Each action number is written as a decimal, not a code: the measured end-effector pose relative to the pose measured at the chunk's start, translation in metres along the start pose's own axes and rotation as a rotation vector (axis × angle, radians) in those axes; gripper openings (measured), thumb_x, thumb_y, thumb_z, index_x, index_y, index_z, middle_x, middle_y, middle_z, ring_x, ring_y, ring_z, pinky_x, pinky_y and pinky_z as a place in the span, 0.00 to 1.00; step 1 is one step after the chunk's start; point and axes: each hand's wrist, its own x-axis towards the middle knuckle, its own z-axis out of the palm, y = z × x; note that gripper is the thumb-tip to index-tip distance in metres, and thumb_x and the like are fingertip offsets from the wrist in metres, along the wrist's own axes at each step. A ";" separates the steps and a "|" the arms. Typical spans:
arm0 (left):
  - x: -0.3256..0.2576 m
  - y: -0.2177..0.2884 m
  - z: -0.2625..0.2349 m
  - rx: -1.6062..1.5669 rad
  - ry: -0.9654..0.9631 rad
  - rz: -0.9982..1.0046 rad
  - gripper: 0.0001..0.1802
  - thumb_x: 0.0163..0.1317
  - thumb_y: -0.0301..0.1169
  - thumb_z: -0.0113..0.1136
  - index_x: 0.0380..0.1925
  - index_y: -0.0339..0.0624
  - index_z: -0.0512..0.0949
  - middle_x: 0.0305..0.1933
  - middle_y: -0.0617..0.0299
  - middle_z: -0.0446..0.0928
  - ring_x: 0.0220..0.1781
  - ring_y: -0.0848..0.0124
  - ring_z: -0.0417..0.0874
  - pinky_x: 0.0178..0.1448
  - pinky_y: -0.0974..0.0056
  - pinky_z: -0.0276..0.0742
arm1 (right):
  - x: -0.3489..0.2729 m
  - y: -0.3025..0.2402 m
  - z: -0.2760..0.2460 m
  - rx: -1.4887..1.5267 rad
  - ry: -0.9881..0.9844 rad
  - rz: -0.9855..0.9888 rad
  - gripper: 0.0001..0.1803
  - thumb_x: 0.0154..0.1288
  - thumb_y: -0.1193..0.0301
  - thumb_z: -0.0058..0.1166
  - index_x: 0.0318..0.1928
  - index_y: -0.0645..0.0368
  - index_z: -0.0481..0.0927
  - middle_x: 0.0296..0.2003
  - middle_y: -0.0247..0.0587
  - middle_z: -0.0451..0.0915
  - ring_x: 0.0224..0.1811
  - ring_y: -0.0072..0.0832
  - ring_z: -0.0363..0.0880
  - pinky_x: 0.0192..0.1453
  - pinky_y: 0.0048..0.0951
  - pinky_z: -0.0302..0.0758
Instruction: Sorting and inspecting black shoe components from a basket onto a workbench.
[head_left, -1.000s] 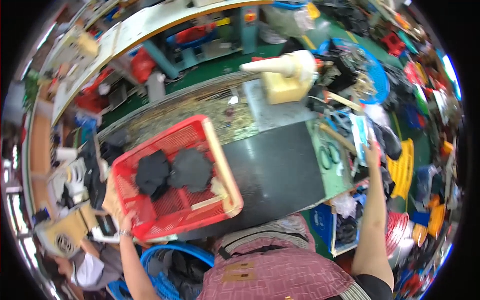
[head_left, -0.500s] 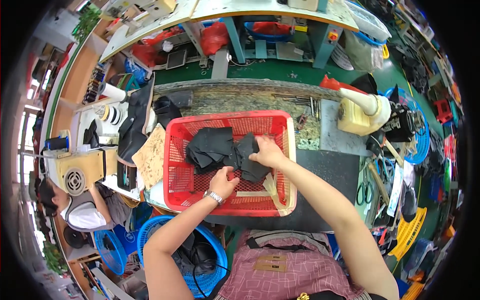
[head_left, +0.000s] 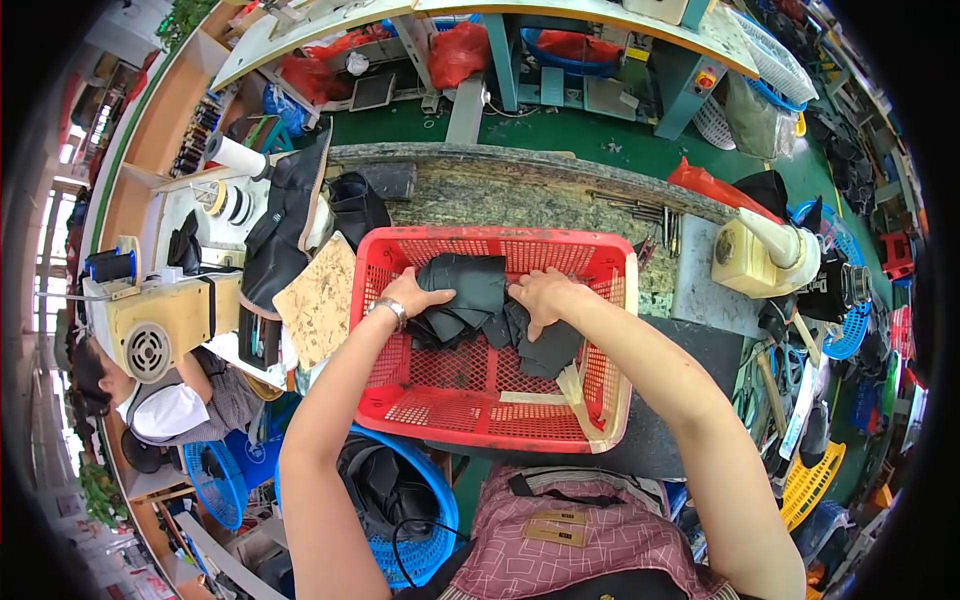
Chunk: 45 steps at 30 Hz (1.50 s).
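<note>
A red plastic basket (head_left: 490,440) with perforated walls stands on the workbench in front of me. In it lie flat, dark pieces in two groups: a larger stack (head_left: 465,280) at left and a smaller pile (head_left: 550,350) at right. My left hand (head_left: 412,297) is at the larger stack's left edge, its thumb stretched over the top piece and apart from the fingers. My right hand (head_left: 552,298) lies at the smaller pile, fingers pointing toward the larger stack and thumb spread downward. Some fingertips are hidden by the pieces.
A tan board (head_left: 318,300) and a black boot (head_left: 285,220) are left of the basket. To the right stands a cream container (head_left: 755,255). A blue basket (head_left: 430,550) with dark material stands below the bench. A person (head_left: 175,400) sits at far left.
My left hand has moved up and left from the basket's middle to the larger stack's edge. My right hand's fingers have spread over the smaller pile. The whole view has shifted slightly.
</note>
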 end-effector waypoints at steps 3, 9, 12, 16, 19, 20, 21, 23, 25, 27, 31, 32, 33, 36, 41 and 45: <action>0.013 -0.003 -0.006 -0.190 -0.243 0.009 0.47 0.36 0.57 0.74 0.49 0.29 0.75 0.50 0.44 0.78 0.51 0.58 0.81 0.55 0.59 0.75 | -0.005 -0.006 -0.005 -0.102 -0.044 -0.016 0.49 0.37 0.54 0.74 0.62 0.51 0.66 0.58 0.41 0.68 0.64 0.38 0.62 0.63 0.45 0.64; 0.007 0.008 -0.004 -0.262 -0.245 0.145 0.41 0.38 0.48 0.77 0.49 0.32 0.75 0.46 0.52 0.80 0.48 0.64 0.82 0.55 0.62 0.75 | -0.018 0.001 -0.002 -0.038 -0.108 -0.039 0.45 0.41 0.57 0.71 0.61 0.52 0.65 0.51 0.46 0.75 0.54 0.43 0.75 0.58 0.42 0.69; 0.004 0.016 -0.001 -0.309 -0.238 0.107 0.42 0.40 0.44 0.77 0.53 0.31 0.71 0.47 0.54 0.79 0.49 0.67 0.80 0.56 0.64 0.74 | -0.068 0.007 0.002 0.225 0.141 -0.091 0.41 0.43 0.60 0.70 0.58 0.55 0.65 0.50 0.48 0.77 0.50 0.45 0.77 0.54 0.41 0.72; 0.008 0.009 -0.007 -0.551 -0.538 -0.025 0.40 0.44 0.39 0.76 0.55 0.31 0.69 0.51 0.56 0.77 0.50 0.67 0.78 0.57 0.66 0.74 | -0.176 0.038 0.021 1.179 0.646 -0.060 0.41 0.40 0.63 0.73 0.58 0.55 0.68 0.47 0.41 0.75 0.53 0.31 0.73 0.57 0.33 0.70; 0.012 0.007 -0.008 -0.462 -0.578 -0.093 0.44 0.41 0.40 0.77 0.58 0.33 0.68 0.54 0.55 0.76 0.53 0.66 0.78 0.60 0.63 0.72 | -0.246 0.095 0.093 1.812 0.729 0.224 0.42 0.40 0.65 0.74 0.58 0.58 0.68 0.48 0.38 0.76 0.49 0.28 0.76 0.55 0.29 0.73; 0.014 0.010 -0.006 -0.456 -0.587 -0.080 0.44 0.41 0.40 0.77 0.58 0.33 0.68 0.54 0.55 0.76 0.53 0.66 0.78 0.60 0.63 0.72 | -0.264 0.122 0.134 1.901 0.734 0.317 0.42 0.42 0.67 0.72 0.59 0.59 0.66 0.52 0.42 0.75 0.54 0.32 0.74 0.61 0.32 0.70; 0.015 0.012 0.000 -0.489 -0.544 0.032 0.44 0.41 0.40 0.77 0.58 0.33 0.68 0.53 0.55 0.76 0.54 0.66 0.77 0.60 0.63 0.71 | -0.274 0.141 0.183 1.900 0.760 0.330 0.42 0.42 0.67 0.72 0.59 0.59 0.66 0.52 0.42 0.75 0.54 0.32 0.74 0.61 0.32 0.70; 0.019 0.006 0.011 -0.487 -0.435 0.199 0.43 0.40 0.38 0.77 0.57 0.33 0.69 0.52 0.56 0.77 0.53 0.68 0.77 0.60 0.64 0.71 | -0.278 0.167 0.257 1.068 1.071 0.747 0.41 0.43 0.71 0.69 0.60 0.62 0.65 0.54 0.46 0.74 0.58 0.36 0.71 0.64 0.35 0.65; 0.013 -0.030 0.019 -0.454 -0.304 0.187 0.42 0.38 0.36 0.78 0.55 0.33 0.69 0.51 0.57 0.77 0.52 0.68 0.77 0.59 0.64 0.71 | -0.254 0.106 0.171 0.405 1.200 0.827 0.35 0.46 0.75 0.65 0.58 0.63 0.68 0.54 0.48 0.73 0.58 0.42 0.70 0.63 0.36 0.64; -0.016 -0.016 0.011 -0.518 -0.309 0.169 0.42 0.38 0.35 0.78 0.55 0.33 0.69 0.51 0.57 0.77 0.51 0.69 0.77 0.58 0.64 0.72 | -0.218 0.028 0.086 0.504 1.365 0.565 0.25 0.49 0.77 0.62 0.51 0.61 0.75 0.49 0.48 0.76 0.53 0.43 0.73 0.58 0.37 0.68; -0.054 0.000 0.001 -0.787 -0.189 0.141 0.37 0.39 0.27 0.76 0.53 0.35 0.69 0.48 0.59 0.77 0.49 0.70 0.77 0.55 0.63 0.74 | -0.070 -0.022 0.073 0.614 0.903 0.058 0.24 0.50 0.66 0.64 0.48 0.59 0.74 0.45 0.45 0.76 0.48 0.44 0.76 0.53 0.40 0.74; -0.069 0.007 -0.005 -0.780 -0.142 0.137 0.37 0.39 0.27 0.76 0.52 0.35 0.69 0.48 0.59 0.77 0.49 0.70 0.77 0.55 0.63 0.74 | -0.041 -0.029 0.072 0.509 0.931 0.149 0.30 0.48 0.66 0.66 0.53 0.58 0.70 0.49 0.48 0.73 0.53 0.45 0.73 0.54 0.40 0.73; -0.085 0.011 -0.011 -0.775 -0.089 0.125 0.37 0.39 0.26 0.76 0.51 0.35 0.68 0.48 0.59 0.77 0.48 0.69 0.77 0.55 0.63 0.74 | -0.019 -0.034 0.065 0.432 0.834 0.200 0.35 0.47 0.67 0.66 0.56 0.58 0.67 0.52 0.49 0.71 0.57 0.45 0.70 0.55 0.42 0.72; -0.142 0.026 -0.038 -0.407 0.106 0.297 0.40 0.38 0.24 0.75 0.55 0.37 0.66 0.46 0.56 0.76 0.49 0.67 0.78 0.55 0.63 0.74 | 0.017 -0.035 0.057 0.194 0.704 0.096 0.35 0.49 0.67 0.63 0.59 0.56 0.67 0.54 0.46 0.71 0.58 0.42 0.70 0.58 0.45 0.69; -0.193 0.046 -0.069 -0.183 0.084 0.357 0.42 0.34 0.22 0.76 0.56 0.41 0.69 0.46 0.56 0.78 0.50 0.66 0.80 0.55 0.64 0.75 | 0.015 -0.039 0.024 0.277 0.330 0.044 0.30 0.53 0.72 0.57 0.60 0.54 0.68 0.54 0.46 0.73 0.60 0.40 0.69 0.62 0.42 0.66; -0.196 0.061 -0.080 0.059 0.011 0.637 0.39 0.32 0.24 0.76 0.52 0.43 0.73 0.50 0.55 0.77 0.51 0.59 0.80 0.56 0.62 0.75 | -0.038 -0.035 0.015 0.977 0.610 -0.722 0.33 0.53 0.80 0.48 0.63 0.55 0.65 0.62 0.46 0.66 0.68 0.38 0.61 0.71 0.38 0.57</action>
